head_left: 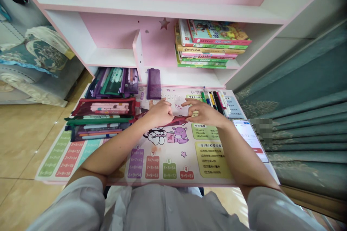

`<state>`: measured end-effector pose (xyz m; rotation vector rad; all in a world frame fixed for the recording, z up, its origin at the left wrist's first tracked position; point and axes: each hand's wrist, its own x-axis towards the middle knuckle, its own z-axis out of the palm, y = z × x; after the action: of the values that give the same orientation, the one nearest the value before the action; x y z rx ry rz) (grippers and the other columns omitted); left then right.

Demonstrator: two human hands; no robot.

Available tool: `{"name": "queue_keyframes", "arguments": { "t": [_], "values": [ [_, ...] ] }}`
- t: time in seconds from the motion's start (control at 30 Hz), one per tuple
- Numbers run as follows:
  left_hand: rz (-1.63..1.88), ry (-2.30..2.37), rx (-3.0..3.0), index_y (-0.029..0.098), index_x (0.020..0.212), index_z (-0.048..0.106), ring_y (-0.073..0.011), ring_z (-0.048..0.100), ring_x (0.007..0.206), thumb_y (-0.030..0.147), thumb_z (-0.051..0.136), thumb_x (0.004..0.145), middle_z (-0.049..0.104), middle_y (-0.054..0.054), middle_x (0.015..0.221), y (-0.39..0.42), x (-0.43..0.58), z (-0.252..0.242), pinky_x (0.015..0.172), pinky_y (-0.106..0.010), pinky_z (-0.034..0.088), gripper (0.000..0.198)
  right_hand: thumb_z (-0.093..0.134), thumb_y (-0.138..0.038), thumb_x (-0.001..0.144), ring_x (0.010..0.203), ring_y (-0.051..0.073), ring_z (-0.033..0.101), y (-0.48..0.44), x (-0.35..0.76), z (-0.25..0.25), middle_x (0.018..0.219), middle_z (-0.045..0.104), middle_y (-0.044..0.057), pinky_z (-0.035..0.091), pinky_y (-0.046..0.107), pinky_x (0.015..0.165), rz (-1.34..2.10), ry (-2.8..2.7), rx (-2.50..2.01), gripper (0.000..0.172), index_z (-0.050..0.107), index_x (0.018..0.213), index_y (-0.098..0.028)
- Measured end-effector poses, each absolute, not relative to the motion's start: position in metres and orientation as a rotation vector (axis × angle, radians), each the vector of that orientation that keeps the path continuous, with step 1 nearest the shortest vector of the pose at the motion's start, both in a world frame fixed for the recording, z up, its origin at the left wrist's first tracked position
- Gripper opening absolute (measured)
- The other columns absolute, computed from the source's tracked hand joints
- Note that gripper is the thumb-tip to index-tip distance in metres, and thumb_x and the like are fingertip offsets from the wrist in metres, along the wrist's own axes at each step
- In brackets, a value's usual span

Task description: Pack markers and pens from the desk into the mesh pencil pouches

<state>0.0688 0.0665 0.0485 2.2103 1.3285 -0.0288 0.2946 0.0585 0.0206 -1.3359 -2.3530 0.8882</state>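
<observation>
A dark red mesh zip pouch [165, 121] lies across the printed desk mat [162, 162], under both hands. My left hand [159, 113] pinches the pouch near its middle between thumb and fingers. My right hand [203, 112] reaches in from the other side, with its thumb and forefinger gripping the pouch's right end. The fingertips of my two hands nearly meet, and they hide part of the pouch. Whether the zip is open or closed is hidden.
Stacked mesh pouches of pens [101, 117] fill the mat's left side. A purple mesh pouch [154, 83] stands beyond my hands. Loose markers [215, 103] lie to the right, near a lit phone [251, 140]. Books [213, 43] fill a pink shelf unit [114, 29] behind.
</observation>
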Motion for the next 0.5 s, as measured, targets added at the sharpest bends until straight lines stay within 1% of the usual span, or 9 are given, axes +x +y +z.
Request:
{"name": "queue_keyframes", "arguments": {
  "t": [0.13,0.23,0.37,0.5],
  "values": [
    [-0.038,1.323,2.207,0.019,0.066,0.066,-0.0325,0.028,0.147,0.021,0.056,0.085,0.058,-0.005,0.140,0.0664,0.0687,0.0487,0.117,-0.070,0.009,0.022,0.070,-0.035,0.078,0.143,0.034,0.037,0.0580,0.2946,0.0201,0.135,0.062,0.004,0.035,0.056,0.111,0.890,-2.350,-1.345,0.022,0.060,0.062,-0.023],
    [-0.042,1.331,2.212,0.019,0.067,0.067,-0.0321,0.029,0.147,0.021,0.056,0.085,0.059,-0.005,0.139,0.0665,0.0679,0.0476,0.118,-0.066,0.011,0.021,0.070,-0.034,0.077,0.142,0.033,0.039,0.0580,0.2950,0.0203,0.134,0.062,0.004,0.035,0.056,0.110,0.879,-2.353,-1.338,0.022,0.059,0.061,-0.023],
    [-0.035,1.340,2.229,0.020,0.069,0.069,-0.0332,0.031,0.146,0.020,0.055,0.084,0.061,-0.004,0.136,0.0677,0.0658,0.0473,0.116,-0.071,0.011,0.020,0.069,-0.033,0.077,0.141,0.034,0.040,0.0585,0.2968,0.0213,0.133,0.062,0.005,0.036,0.055,0.109,0.872,-2.356,-1.347,0.021,0.059,0.061,-0.023],
    [-0.045,1.353,2.236,0.020,0.072,0.072,-0.0359,0.032,0.145,0.021,0.055,0.083,0.061,-0.004,0.136,0.0689,0.0643,0.0485,0.116,-0.072,0.011,0.020,0.069,-0.034,0.077,0.140,0.034,0.041,0.0589,0.2979,0.0212,0.133,0.062,0.007,0.036,0.055,0.109,0.865,-2.353,-1.355,0.022,0.059,0.062,-0.023]
  ]
}}
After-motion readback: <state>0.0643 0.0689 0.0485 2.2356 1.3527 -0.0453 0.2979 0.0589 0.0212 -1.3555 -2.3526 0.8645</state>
